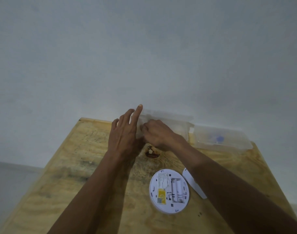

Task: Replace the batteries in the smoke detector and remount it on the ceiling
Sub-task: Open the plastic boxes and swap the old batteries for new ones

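Note:
The white round smoke detector [169, 191] lies face down on the plywood table [86, 166], its battery bay uncovered and a yellow label showing. A white cover piece [191, 182] lies just right of it, partly under my right forearm. Both hands reach to the table's far edge at a clear plastic container [171, 123] by the wall. My left hand [125, 134] is spread, fingers apart, against the container's left end. My right hand [158, 134] is curled, fingertips at the container's front; what it pinches is hidden by blur.
A second clear plastic box [223, 138] with a blue item inside stands to the right along the wall [144, 56]. A dark knot [152, 152] marks the plywood below my hands. The table's left edge drops to the floor.

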{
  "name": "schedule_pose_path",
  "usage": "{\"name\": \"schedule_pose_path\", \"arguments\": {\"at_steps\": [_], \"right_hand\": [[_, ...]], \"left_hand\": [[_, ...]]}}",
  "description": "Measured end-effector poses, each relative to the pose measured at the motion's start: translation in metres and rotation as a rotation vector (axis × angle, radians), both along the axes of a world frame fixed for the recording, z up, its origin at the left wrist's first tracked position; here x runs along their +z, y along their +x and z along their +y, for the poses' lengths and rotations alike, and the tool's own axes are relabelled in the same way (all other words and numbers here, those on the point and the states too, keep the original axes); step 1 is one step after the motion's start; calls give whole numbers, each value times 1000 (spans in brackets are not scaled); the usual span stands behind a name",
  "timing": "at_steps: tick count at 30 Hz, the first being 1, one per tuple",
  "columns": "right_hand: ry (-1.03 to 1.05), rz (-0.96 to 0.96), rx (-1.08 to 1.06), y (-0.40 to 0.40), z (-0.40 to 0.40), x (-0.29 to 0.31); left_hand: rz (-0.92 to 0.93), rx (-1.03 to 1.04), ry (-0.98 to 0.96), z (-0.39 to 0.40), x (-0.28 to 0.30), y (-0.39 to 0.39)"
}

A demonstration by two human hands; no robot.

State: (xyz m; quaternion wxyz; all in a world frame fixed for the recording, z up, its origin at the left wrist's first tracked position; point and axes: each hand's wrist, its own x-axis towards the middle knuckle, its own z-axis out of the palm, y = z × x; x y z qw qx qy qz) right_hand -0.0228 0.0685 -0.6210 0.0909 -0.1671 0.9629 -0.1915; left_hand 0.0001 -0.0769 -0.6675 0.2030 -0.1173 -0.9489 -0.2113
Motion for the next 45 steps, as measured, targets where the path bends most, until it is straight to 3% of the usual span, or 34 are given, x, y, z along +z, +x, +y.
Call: {"name": "schedule_pose_path", "arguments": {"at_steps": [5, 11, 14, 19, 21, 23, 27, 35, 45], "right_hand": [[111, -4, 138, 2, -16, 6], [79, 55, 38, 6, -13, -8], [29, 238, -27, 5, -12, -14], [-23, 792, 52, 17, 7, -17], [-74, 865, 62, 30, 25, -10], [-31, 822, -37, 44, 49, 4], [201, 472, -271, 46, 102, 27], [231, 259, -181, 45, 119, 12], [196, 429, -170, 58, 111, -11]], "left_hand": [[-2, 15, -16, 0, 2, 0], [-18, 17, -26, -1, 4, 1], [-25, 17, -19, 0, 5, 2], [-8, 18, -21, 0, 3, 1], [7, 35, -50, 0, 0, 0], [19, 63, -73, 0, -1, -1], [42, 100, -117, 3, -4, 2], [49, 96, -284, 10, 0, 5], [254, -75, -262, 7, -10, 7]]}}
